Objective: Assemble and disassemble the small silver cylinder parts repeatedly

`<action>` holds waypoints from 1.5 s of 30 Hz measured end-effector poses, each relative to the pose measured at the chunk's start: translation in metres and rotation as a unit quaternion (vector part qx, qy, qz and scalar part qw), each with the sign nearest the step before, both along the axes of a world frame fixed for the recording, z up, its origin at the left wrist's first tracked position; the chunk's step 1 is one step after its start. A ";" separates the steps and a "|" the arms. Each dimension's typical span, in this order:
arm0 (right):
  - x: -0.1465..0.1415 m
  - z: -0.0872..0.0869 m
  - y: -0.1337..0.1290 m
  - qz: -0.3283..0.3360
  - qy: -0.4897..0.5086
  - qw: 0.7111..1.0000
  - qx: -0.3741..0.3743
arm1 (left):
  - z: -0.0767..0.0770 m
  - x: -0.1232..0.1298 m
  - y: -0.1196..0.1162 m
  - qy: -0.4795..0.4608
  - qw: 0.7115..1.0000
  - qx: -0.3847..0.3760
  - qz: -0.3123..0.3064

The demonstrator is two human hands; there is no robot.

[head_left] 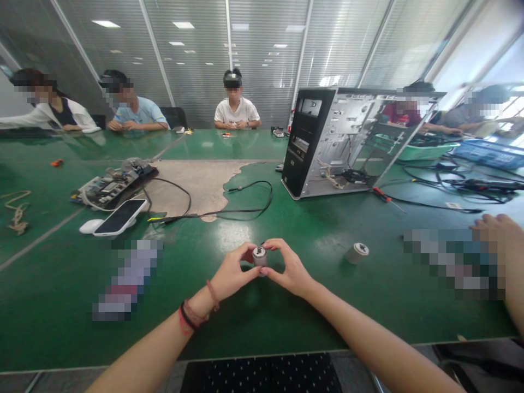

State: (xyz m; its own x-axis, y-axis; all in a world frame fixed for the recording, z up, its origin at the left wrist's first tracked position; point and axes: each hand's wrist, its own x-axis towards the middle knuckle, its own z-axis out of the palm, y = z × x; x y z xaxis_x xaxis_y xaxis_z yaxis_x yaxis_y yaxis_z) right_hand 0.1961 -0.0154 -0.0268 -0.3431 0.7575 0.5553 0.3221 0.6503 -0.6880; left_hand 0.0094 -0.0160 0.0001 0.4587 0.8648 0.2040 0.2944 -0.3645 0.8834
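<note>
Gripped between the fingertips of the left hand (231,271) and right hand (290,267), a small metal-capped cylinder (260,256) over the green bench mat (61,305), with a second cylinder (356,253) lying untouched nearby on the mat.

Left hand (231,272) and right hand (290,267) are pinching a small metal cylinder (260,257) together above the green worktop (262,322). A second, paler cylinder (356,253) lies just off to the right, and an open PC tower (327,142) sits farther back.
</note>
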 end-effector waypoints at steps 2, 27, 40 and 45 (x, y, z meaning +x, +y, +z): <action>0.000 -0.001 0.000 0.006 0.004 1.000 -0.005 | -0.002 0.000 0.001 -0.026 0.999 -0.032 -0.002; -0.003 -0.001 0.001 0.096 0.092 0.970 -0.204 | -0.012 -0.002 0.011 -0.149 0.962 -0.229 -0.023; -0.004 -0.008 0.008 0.119 0.224 0.870 -0.424 | -0.008 0.000 0.009 -0.189 0.917 -0.350 -0.018; -0.001 -0.007 0.009 0.126 0.265 0.807 -0.512 | -0.001 -0.002 0.008 -0.189 0.898 -0.397 0.000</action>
